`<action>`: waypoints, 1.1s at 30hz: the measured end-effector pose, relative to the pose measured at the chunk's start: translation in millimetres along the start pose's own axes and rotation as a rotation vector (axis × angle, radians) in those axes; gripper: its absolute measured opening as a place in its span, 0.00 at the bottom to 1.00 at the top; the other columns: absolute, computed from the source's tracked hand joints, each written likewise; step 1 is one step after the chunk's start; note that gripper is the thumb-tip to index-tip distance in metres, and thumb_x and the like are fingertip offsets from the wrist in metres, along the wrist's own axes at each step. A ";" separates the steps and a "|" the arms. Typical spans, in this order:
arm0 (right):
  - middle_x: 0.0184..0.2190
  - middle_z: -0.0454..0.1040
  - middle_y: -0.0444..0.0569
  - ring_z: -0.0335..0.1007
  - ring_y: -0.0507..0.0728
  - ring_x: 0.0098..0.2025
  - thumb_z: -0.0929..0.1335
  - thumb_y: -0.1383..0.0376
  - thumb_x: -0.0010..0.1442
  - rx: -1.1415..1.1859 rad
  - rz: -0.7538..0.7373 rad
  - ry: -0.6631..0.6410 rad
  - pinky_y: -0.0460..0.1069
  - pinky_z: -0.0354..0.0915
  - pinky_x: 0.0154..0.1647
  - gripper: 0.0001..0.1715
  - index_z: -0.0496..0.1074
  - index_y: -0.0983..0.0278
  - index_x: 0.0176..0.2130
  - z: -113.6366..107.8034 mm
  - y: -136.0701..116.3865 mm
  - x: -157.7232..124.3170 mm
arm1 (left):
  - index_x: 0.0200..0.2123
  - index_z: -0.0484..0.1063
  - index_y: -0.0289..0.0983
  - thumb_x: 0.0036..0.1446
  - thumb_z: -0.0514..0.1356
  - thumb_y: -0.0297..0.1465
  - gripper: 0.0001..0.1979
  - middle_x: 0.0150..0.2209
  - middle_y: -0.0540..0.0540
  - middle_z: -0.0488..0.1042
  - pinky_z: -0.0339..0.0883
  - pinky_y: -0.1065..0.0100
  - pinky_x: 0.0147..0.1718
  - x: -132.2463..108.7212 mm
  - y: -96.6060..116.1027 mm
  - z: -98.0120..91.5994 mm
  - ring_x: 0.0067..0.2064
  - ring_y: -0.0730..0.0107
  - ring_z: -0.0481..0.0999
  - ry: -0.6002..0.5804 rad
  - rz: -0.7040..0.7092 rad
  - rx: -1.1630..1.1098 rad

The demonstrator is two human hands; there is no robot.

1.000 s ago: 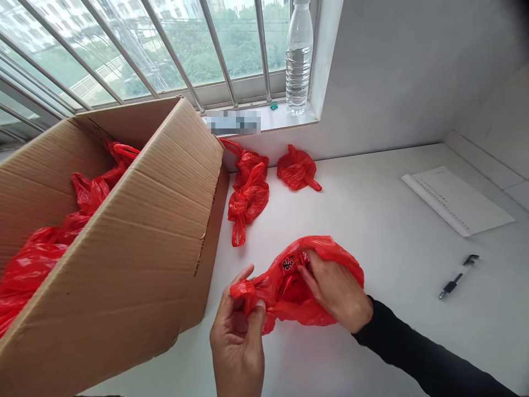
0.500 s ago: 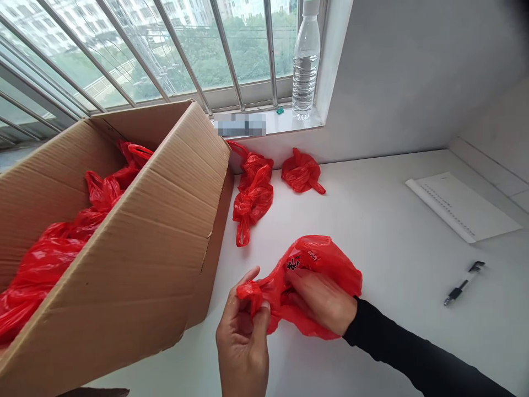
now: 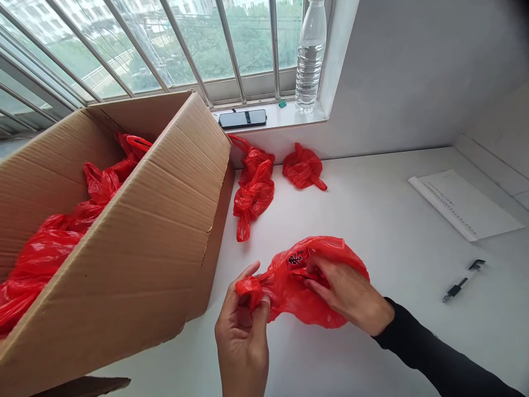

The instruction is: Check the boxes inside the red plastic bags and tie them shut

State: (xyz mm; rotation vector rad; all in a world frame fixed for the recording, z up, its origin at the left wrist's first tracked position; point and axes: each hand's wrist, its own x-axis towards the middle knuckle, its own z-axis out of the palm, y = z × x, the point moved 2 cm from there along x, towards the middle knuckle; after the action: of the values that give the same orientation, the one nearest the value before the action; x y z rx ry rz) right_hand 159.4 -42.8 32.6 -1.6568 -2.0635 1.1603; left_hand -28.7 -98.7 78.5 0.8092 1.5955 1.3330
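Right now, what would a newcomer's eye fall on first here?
First the red bag at front centre: the left hand pinches its bunched end and the right hand lies on its middle. Next the big box at left, holding more red bags. Behind, knotted bags lie on the white table below the window.

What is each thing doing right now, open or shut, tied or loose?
Red plastic bag with black print: loose, gripped by left hand and right hand.
Brown cardboard box: open, holding red bags.
Small red bundles beside box: knotted shut.
Clear plastic bottle: upright, partly full.
Black phone: screen dark.
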 end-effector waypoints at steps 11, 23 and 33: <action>0.52 0.80 0.41 0.75 0.60 0.53 0.64 0.60 0.69 0.114 -0.057 0.089 0.58 0.72 0.54 0.14 0.75 0.51 0.51 -17.7 0.9 -6.3 | 0.58 0.76 0.44 0.53 0.72 0.41 0.29 0.48 0.45 0.82 0.77 0.71 0.38 2.3 -4.1 1.8 0.49 0.59 0.81 0.175 -0.004 -0.084; 0.44 0.75 0.56 0.76 0.63 0.41 0.63 0.77 0.65 -0.201 -0.267 0.272 0.56 0.77 0.32 0.19 0.74 0.63 0.50 35.8 1.2 -13.8 | 0.53 0.77 0.43 0.54 0.72 0.41 0.24 0.59 0.43 0.76 0.79 0.70 0.36 -2.4 -2.3 7.3 0.51 0.57 0.81 0.138 -0.011 -0.063; 0.49 0.76 0.53 0.78 0.60 0.45 0.65 0.78 0.65 -0.208 -0.312 -0.037 0.53 0.78 0.42 0.18 0.76 0.60 0.48 54.7 -3.7 -22.6 | 0.58 0.75 0.44 0.57 0.70 0.40 0.26 0.53 0.43 0.80 0.76 0.66 0.42 -2.4 -8.4 6.3 0.49 0.57 0.81 0.047 0.003 0.000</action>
State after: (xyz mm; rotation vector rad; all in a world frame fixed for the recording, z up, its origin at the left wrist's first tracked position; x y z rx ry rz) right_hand 129.5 -86.4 5.8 -1.3340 -2.4275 0.9066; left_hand -21.5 -100.1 70.7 0.7858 1.6316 1.3629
